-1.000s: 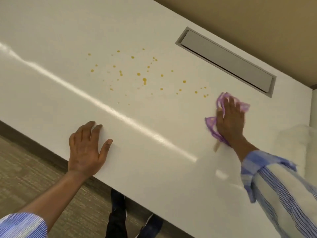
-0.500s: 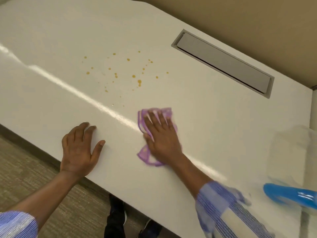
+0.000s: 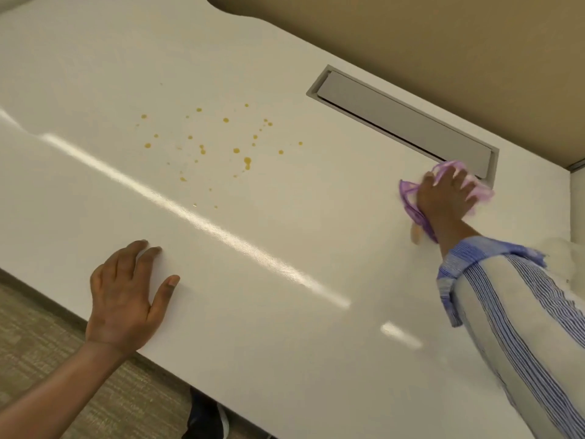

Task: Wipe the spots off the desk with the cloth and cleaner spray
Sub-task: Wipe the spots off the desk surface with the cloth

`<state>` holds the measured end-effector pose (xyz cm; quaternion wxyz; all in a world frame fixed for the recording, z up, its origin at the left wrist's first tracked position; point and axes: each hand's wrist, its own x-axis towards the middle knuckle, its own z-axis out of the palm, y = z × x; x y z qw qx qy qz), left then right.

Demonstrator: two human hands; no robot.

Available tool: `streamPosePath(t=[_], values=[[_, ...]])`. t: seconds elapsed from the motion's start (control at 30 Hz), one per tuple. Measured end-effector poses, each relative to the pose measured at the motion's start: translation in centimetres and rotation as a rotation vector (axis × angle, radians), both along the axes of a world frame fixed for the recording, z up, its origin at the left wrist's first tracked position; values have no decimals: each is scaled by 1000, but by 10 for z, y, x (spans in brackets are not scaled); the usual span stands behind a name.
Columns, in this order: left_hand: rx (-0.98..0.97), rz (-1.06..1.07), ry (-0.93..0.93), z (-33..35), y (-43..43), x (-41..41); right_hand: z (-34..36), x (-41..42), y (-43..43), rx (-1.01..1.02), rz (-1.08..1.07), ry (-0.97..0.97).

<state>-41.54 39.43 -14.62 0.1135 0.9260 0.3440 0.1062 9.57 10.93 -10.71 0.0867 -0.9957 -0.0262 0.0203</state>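
Note:
Several small yellow-brown spots [image 3: 221, 147] are scattered over the middle of the white desk [image 3: 285, 296]. My right hand [image 3: 446, 194] presses a purple cloth [image 3: 411, 201] flat on the desk at the far right, just below the corner of the grey hatch, well to the right of the spots. The cloth shows around the fingers and beside the wrist. My left hand [image 3: 126, 296] lies flat and empty on the desk near its front edge, below the spots. No spray bottle can be made out in this frame.
A grey recessed cable hatch [image 3: 402, 122] runs along the desk's back right. A beige wall [image 3: 443, 42] stands behind. Carpet [image 3: 38, 343] and a dark shoe [image 3: 205, 416] show below the front edge. A blurred pale shape [image 3: 566, 258] sits at the right edge.
My right hand swept the cloth from the right to the middle of the desk, then back out to the far right by the hatch. The spots nearest the right are gone. My left hand stayed put.

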Motion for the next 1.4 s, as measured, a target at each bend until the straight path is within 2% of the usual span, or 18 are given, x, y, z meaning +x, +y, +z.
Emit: streamPosePath(t=[0.07, 0.13, 0.3, 0.4, 0.47, 0.53, 0.63, 0.73, 0.8, 0.87, 1.0, 1.1, 1.17, 1.27, 1.4], values=[[12, -5, -8, -3, 1, -1, 1, 0, 24, -12, 64, 3], [12, 0, -13, -3, 2, 0, 2, -20, 55, -62, 246, -41], [-9, 3, -9, 2, 3, 1, -3, -147, 112, -3, 725, -40], [-21, -19, 13, 9, 0, 4, -14, -228, 82, 88, 922, 15], [-21, -6, -1, 11, -2, 5, -21, -249, 40, 95, 992, 18], [-35, -1, -4, 11, -2, 5, -19, -229, -1, 65, 949, -8], [-29, -8, 26, 8, 2, 5, -9, -155, -38, -23, 657, -30], [-12, 3, 27, 6, 2, 5, -3, -102, -28, -74, 321, -23], [0, 2, 25, 4, 1, 4, -3, -103, 9, -30, 207, 8], [-1, 0, 22, 2, 1, 3, -4, -131, 53, 0, 280, 22], [-16, 9, 26, 5, -1, 3, -13, -256, 103, 46, 791, 35], [-12, 6, 34, 10, -4, 4, -22, -354, 70, 92, 1135, 78], [-25, 6, 51, 13, -4, 5, -25, -368, 29, 100, 1253, 77], [-31, 8, 69, 12, -5, 4, -21, -316, -15, 60, 1235, 41], [-27, 3, 75, 12, -5, 4, -7, -173, -32, -32, 859, -2]])
